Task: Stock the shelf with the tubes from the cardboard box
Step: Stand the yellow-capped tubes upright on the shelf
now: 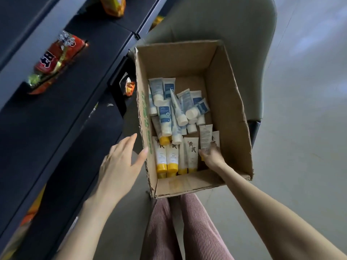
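Note:
An open cardboard box (228, 102) stands in front of me with several tubes inside. Blue-and-white tubes with white caps (165, 117) lie jumbled in its middle. White tubes with yellow caps (161, 156) lie in a row at the near end. My right hand (211, 155) reaches into the box at the near right and grips a white tube (205, 136) by its cap end. My left hand (122, 162) hovers open just outside the box's left wall, fingers spread. The dark shelf (62, 117) runs along the left.
A red snack packet (56, 61) lies on the shelf, a yellow packet (113, 5) farther up, a small orange packet (129, 88) near the box, and more orange packets at the lower left. A grey chair (244, 23) stands behind the box. My striped trouser legs (180, 228) are below.

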The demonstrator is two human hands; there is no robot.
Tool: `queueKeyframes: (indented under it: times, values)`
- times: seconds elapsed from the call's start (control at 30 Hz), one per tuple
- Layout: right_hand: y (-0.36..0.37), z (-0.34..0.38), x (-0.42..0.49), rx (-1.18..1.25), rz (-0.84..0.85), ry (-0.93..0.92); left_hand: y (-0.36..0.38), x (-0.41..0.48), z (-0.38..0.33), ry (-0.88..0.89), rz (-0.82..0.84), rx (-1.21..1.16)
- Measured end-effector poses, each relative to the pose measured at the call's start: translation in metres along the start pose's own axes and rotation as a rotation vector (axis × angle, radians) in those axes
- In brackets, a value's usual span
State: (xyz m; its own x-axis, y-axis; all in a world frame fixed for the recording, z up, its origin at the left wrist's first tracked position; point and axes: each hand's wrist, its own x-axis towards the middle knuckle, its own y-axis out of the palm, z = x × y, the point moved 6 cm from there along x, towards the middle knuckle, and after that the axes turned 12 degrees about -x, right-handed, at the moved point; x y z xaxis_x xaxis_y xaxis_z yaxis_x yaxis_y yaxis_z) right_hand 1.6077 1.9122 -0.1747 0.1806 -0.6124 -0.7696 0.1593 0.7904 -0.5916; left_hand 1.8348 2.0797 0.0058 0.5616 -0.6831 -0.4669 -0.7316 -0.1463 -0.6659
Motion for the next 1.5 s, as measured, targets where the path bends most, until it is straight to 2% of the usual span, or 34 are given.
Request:
queueKeyframes:
  times: [0.27, 0.37, 0.43, 0.6, 0.83, 0.93, 1.17, 1.4, 1.5]
  values:
    - [0.007, 0.007, 0.021, -0.023, -0.081, 0.168, 0.012, 0.012, -0.011, 0.143, -0.075, 0.051]
    - [0.009, 0.008, 0.029, 0.085, -0.127, 0.210, 0.021, 0.013, -0.023, 0.191, -0.084, 0.054]
    - [0.014, 0.007, 0.034, 0.148, -0.098, 0.224, 0.026, 0.013, -0.030, 0.218, -0.077, 0.043]
    - [0.011, 0.008, 0.035, 0.100, -0.002, 0.170, 0.037, 0.012, -0.041, 0.262, -0.048, -0.003]
    - [-0.005, 0.020, 0.002, 0.615, 0.055, 0.152, 0.048, 0.014, -0.046, 0.228, -0.015, -0.145]
    - [-0.019, 0.036, -0.025, 0.681, 0.036, 0.053, 0.053, 0.015, -0.049, 0.198, 0.007, -0.218]
    - [-0.035, 0.085, -0.103, 0.836, -0.079, -0.356, 0.058, 0.020, -0.057, 0.087, 0.054, -0.449]
    - [-0.030, 0.114, -0.134, 0.492, -0.386, -0.667, 0.054, 0.021, -0.045, -0.072, -0.047, -0.800]
    - [-0.031, 0.122, -0.138, 0.394, -0.453, -0.803, 0.052, 0.025, -0.037, -0.138, -0.085, -0.980]
